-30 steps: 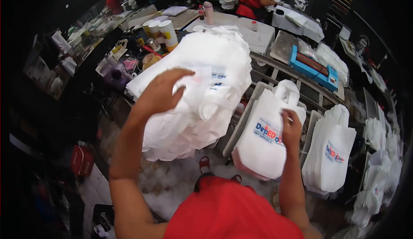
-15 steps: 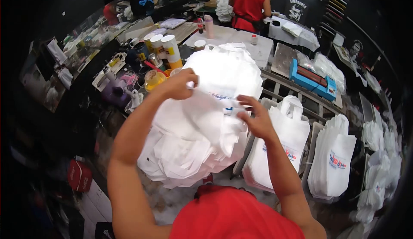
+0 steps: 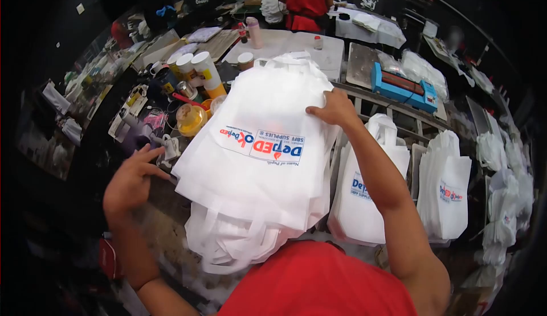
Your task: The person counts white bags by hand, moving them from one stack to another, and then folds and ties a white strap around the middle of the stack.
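A white cloth tote bag (image 3: pixel 245 171) lies spread on top of a tall pile, its red and blue print upside down to me. At the bag's upper right edge my right hand (image 3: pixel 336 109) is closed, thumb on top and fingers curled over the side. My left hand (image 3: pixel 131 179) is off to the left, clear of the bag, with its fingers spread and nothing in them. Below the top bag, more white bags (image 3: pixel 233 239) with loop handles stick out toward my body.
To the right stand two stacks of printed bags (image 3: pixel 367 173) (image 3: pixel 444 191). A blue machine (image 3: pixel 404 87) sits behind them. Jars (image 3: pixel 206 74) and a yellow tub (image 3: pixel 192 119) crowd the left. Farther back is a person in red (image 3: pixel 306 0) by a table (image 3: pixel 273 42).
The blurred bag between my hands now lies flat, print showing. My left hand has moved left and down, fingers opened. My right hand has moved up to the bag's edge. The view has shifted.
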